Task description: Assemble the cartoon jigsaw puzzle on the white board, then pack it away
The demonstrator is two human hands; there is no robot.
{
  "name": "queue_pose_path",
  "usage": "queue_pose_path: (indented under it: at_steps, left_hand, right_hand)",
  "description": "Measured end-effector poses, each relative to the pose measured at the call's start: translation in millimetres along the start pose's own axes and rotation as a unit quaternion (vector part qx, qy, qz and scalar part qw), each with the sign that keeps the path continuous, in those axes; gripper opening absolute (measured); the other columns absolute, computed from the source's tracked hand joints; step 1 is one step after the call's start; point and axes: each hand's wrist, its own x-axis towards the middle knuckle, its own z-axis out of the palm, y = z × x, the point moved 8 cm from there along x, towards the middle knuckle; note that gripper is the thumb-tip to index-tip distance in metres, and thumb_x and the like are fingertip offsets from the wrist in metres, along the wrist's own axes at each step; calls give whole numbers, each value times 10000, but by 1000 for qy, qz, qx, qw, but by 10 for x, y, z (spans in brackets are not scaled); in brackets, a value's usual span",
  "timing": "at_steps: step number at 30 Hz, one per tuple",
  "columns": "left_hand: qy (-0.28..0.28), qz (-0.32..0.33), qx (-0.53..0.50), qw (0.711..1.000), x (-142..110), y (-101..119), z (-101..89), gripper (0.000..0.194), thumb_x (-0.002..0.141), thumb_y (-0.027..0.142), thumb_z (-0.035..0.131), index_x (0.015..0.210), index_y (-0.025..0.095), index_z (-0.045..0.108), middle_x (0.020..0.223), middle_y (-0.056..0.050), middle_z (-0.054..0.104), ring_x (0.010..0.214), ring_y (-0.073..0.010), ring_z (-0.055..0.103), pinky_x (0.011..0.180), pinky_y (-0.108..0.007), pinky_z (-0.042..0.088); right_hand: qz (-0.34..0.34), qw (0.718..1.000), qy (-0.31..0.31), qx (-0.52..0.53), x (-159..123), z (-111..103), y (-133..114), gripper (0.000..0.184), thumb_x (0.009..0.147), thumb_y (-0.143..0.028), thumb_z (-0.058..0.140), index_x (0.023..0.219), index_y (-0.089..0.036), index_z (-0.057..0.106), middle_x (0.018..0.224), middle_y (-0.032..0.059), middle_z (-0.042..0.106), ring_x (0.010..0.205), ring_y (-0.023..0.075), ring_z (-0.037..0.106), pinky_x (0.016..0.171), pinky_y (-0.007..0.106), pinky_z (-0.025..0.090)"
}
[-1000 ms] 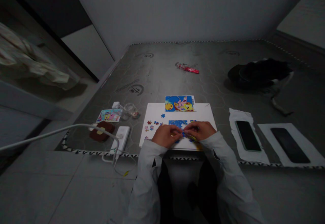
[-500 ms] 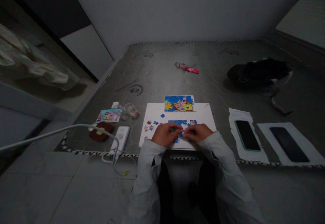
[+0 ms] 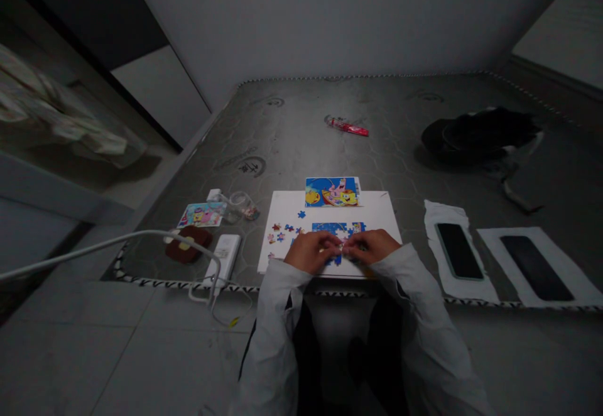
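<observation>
A partly joined jigsaw puzzle (image 3: 325, 228), mostly blue, lies on a white board (image 3: 282, 205) in front of me. My left hand (image 3: 312, 250) and my right hand (image 3: 371, 246) meet over its middle, fingertips pinched close together. A small puzzle piece appears to be between them, largely covered by the fingers; my right fingers close on it. Whether the left fingertips also grip a piece cannot be made out. Loose puzzle pieces (image 3: 276, 228) are scattered left of my left hand. Behind the joined part lies a cartoon picture card (image 3: 332, 192).
To the left are a white power strip (image 3: 225, 256) with cables, a brown case (image 3: 188, 244), a second picture card (image 3: 202, 214) and a clear jar (image 3: 244, 205). Two phones (image 3: 459, 251) lie on white cloths at right. A black cap (image 3: 480, 134) and a red packet (image 3: 347, 127) lie farther back.
Both hands have shifted slightly to the right over the puzzle, with their fingertips now closer together. The scattered pieces and other objects stay where they were.
</observation>
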Motion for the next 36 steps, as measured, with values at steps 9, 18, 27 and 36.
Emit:
queue_pose_path:
  at_steps: [9, 18, 27, 36]
  left_hand:
    - [129, -18, -21, 991, -28, 114, -198, 248, 776, 365, 686, 961, 209, 744, 827, -3, 740, 539, -84, 523, 577, -225, 433]
    - [8, 19, 25, 999, -42, 118, -20, 222, 798, 296, 655, 976, 204, 750, 839, -25, 750, 765, -150, 667, 733, -254, 498]
    - [21, -46, 87, 995, -189, -25, -288, 168, 769, 345, 679, 835, 218, 766, 873, -26, 762, 826, -174, 678, 773, -269, 489]
    - [67, -220, 177, 957, -560, -437, -834, 110, 652, 296, 755, 754, 259, 764, 707, -3, 739, 703, -170, 676, 619, -243, 437]
  right_hand:
    - [-45, 998, 18, 29, 17, -1, -54, 182, 794, -358, 643, 858, -237, 762, 770, 8, 744, 678, 146, 626, 665, 252, 438]
    - [-44, 996, 41, 58, -48, -121, 37, 259, 825, -383, 563, 878, -196, 734, 738, 19, 710, 661, 132, 604, 628, 232, 414]
    - [-48, 996, 48, 59, 2, -76, 33, 285, 811, -405, 546, 890, -209, 737, 719, 11, 705, 618, 128, 580, 611, 241, 410]
    - [-30, 996, 83, 24, -31, -227, 117, 274, 808, -408, 516, 834, -226, 719, 677, 1, 681, 570, 124, 550, 573, 239, 389]
